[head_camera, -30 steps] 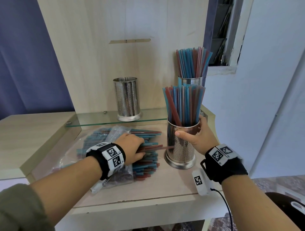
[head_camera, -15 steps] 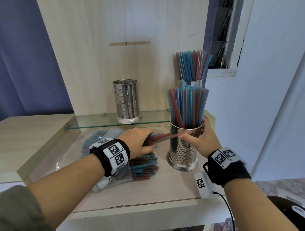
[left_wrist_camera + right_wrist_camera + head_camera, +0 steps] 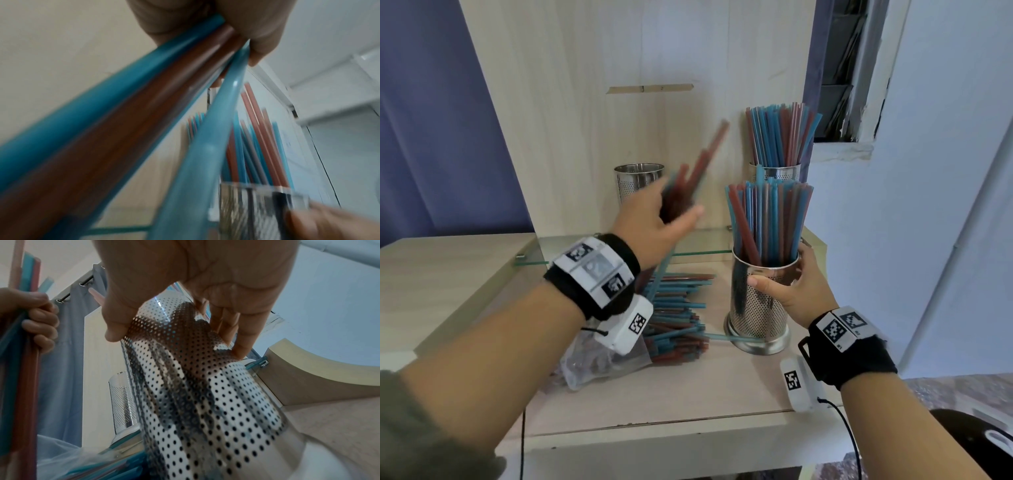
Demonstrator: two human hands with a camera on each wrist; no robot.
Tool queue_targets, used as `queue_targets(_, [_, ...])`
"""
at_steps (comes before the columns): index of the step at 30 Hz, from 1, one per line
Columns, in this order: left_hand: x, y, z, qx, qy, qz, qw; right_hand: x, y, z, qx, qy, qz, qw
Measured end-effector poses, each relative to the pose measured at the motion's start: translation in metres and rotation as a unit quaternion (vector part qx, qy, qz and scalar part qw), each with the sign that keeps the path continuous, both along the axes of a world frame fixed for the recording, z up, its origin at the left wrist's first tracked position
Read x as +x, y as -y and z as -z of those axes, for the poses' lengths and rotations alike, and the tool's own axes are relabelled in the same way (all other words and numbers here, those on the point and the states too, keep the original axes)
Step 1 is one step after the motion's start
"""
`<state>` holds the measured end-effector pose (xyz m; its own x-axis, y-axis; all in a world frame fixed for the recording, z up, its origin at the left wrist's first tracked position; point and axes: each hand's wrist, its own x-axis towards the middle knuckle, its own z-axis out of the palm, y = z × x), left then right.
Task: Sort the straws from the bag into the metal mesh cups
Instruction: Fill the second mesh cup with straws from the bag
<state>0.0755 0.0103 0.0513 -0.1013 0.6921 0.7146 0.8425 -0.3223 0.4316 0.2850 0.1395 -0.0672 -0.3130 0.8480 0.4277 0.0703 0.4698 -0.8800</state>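
Observation:
My left hand (image 3: 654, 222) is raised above the counter and grips a bundle of red and blue straws (image 3: 698, 164) that points up and to the right, blurred by motion; the left wrist view shows my fingers (image 3: 252, 37) wrapped round that bundle (image 3: 123, 121). My right hand (image 3: 791, 291) grips a perforated metal cup (image 3: 756, 318) packed with upright straws, thumb on its front and fingers (image 3: 236, 331) behind the cup wall (image 3: 205, 394). A clear plastic bag (image 3: 599, 363) with a pile of straws (image 3: 678, 315) lies on the counter left of that cup.
An empty mesh cup (image 3: 633, 181) stands on the glass shelf (image 3: 698, 243), partly behind my left hand. Another mesh cup full of straws (image 3: 780, 144) stands at the shelf's right end. One blue straw (image 3: 729, 337) lies loose against the near cup's base. A wooden panel backs the shelf.
My left hand has lifted a bundle of straws off the pile and swung it upward, from lying level near the cup to pointing up. The right hand keeps its hold on the cup.

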Motion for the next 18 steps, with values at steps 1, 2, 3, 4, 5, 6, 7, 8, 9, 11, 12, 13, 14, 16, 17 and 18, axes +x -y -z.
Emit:
queue_targets(1, [-0.004, 0.001, -0.007, 0.024, 0.032, -0.011, 0.999, 0.0, 0.0, 0.0, -0.001, -0.004, 0.0, 1.0])
queue_targets(2, [-0.009, 0.0, -0.013, 0.052, 0.06, -0.022, 0.997, 0.0, 0.001, -0.001, -0.001, -0.007, 0.0, 1.0])
queue_targets(3, [-0.012, 0.002, -0.019, 0.078, 0.088, -0.029, 0.993, 0.0, 0.001, -0.001, 0.0, -0.01, 0.0, 1.0])
queue_targets(4, [-0.017, 0.002, -0.024, 0.102, 0.115, -0.034, 0.988, 0.0, 0.002, -0.002, 0.002, -0.011, 0.0, 1.0])
queue_targets(5, [-0.022, 0.003, -0.028, 0.127, 0.138, -0.038, 0.982, 0.0, 0.003, -0.002, 0.003, -0.012, 0.0, 1.0])
queue_targets(6, [-0.027, 0.005, -0.033, 0.151, 0.157, -0.043, 0.975, 0.0, 0.004, -0.003, 0.002, -0.013, -0.002, 1.0])
queue_targets(7, [-0.031, 0.007, -0.037, 0.172, 0.173, -0.046, 0.969, 0.0, 0.005, -0.004, 0.001, -0.013, -0.003, 1.0])
queue_targets(8, [-0.035, 0.01, -0.04, 0.19, 0.187, -0.046, 0.963, 0.0, 0.006, -0.005, 0.001, -0.013, -0.006, 1.0])
queue_targets(9, [-0.038, 0.012, -0.043, 0.202, 0.195, -0.045, 0.959, 0.0, 0.006, -0.005, 0.0, -0.014, -0.007, 1.0])
queue_targets(11, [-0.039, 0.016, -0.044, 0.211, 0.199, -0.044, 0.956, 0.0, 0.006, -0.004, -0.002, -0.012, -0.01, 1.0])
queue_targets(12, [-0.038, 0.018, -0.044, 0.214, 0.2, -0.044, 0.955, 0.0, 0.007, -0.004, -0.004, -0.008, -0.011, 1.0])
queue_targets(13, [-0.037, 0.019, -0.044, 0.218, 0.204, -0.041, 0.953, 0.0, 0.007, -0.004, -0.007, -0.006, -0.01, 1.0])
queue_targets(14, [-0.037, 0.021, -0.044, 0.223, 0.211, -0.039, 0.951, 0.0, 0.007, -0.005, -0.008, -0.004, -0.01, 1.0])
queue_targets(16, [-0.036, 0.024, -0.047, 0.236, 0.226, -0.032, 0.945, 0.001, 0.008, -0.008, -0.007, 0.004, -0.009, 1.0])
queue_targets(17, [-0.036, 0.027, -0.049, 0.242, 0.235, -0.028, 0.941, 0.002, 0.009, -0.01, -0.009, 0.019, -0.008, 1.0])
queue_targets(18, [-0.036, 0.029, -0.052, 0.247, 0.244, -0.021, 0.938, 0.002, 0.01, -0.011, -0.009, 0.034, -0.013, 0.999])
